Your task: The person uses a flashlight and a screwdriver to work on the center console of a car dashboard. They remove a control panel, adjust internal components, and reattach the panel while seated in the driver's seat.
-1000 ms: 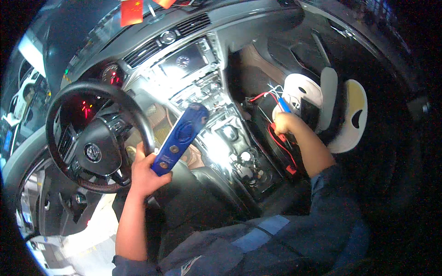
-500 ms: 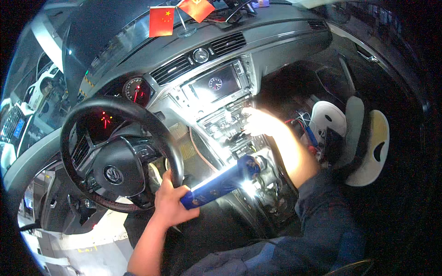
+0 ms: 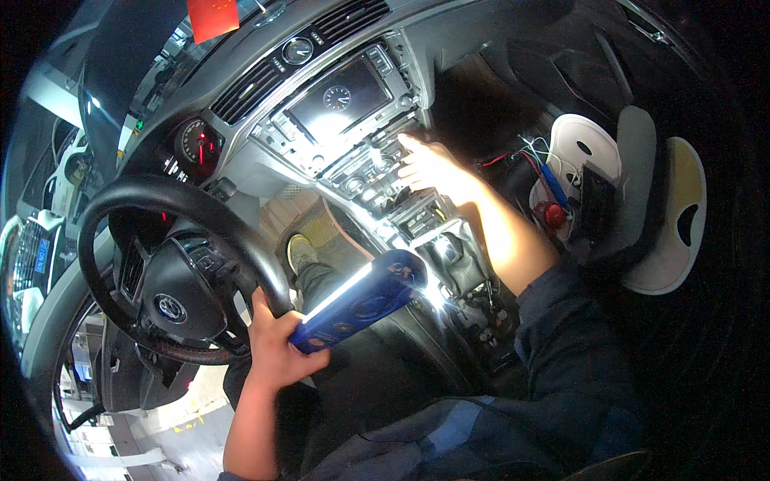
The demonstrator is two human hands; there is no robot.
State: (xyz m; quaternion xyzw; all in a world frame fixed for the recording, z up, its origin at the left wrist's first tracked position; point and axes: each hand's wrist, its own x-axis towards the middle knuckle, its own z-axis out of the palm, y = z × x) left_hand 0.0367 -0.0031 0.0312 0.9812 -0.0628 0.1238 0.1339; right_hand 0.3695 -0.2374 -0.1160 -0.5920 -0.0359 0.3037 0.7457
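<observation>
My left hand (image 3: 277, 341), below the right side of the steering wheel rim (image 3: 257, 248), is wrapped round the end of a long blue work light (image 3: 361, 305). Its bright beam falls on the centre console. My right hand (image 3: 441, 172) reaches over to the climate control panel (image 3: 357, 183), fingers stretched apart at the panel's right edge. Glare washes out the hand, so exact finger contact is hard to make out. Above the panel sits a lit display screen (image 3: 341, 96), its surrounding trim off. Below is an exposed slot unit (image 3: 421, 216) and the gear lever boot (image 3: 453, 260).
On the passenger side lie pale oval-holed panels (image 3: 585, 148), a blue-handled tool (image 3: 553, 184), a red round object (image 3: 549, 215) and loose wires (image 3: 533, 148). A shoe (image 3: 301, 250) rests in the driver's footwell. The console's gear area (image 3: 485, 317) is uncovered.
The view has shifted, so the dashboard sits higher and further left. My left hand still grips the work light, and my right hand stays at the climate panel. A shoe has come into sight.
</observation>
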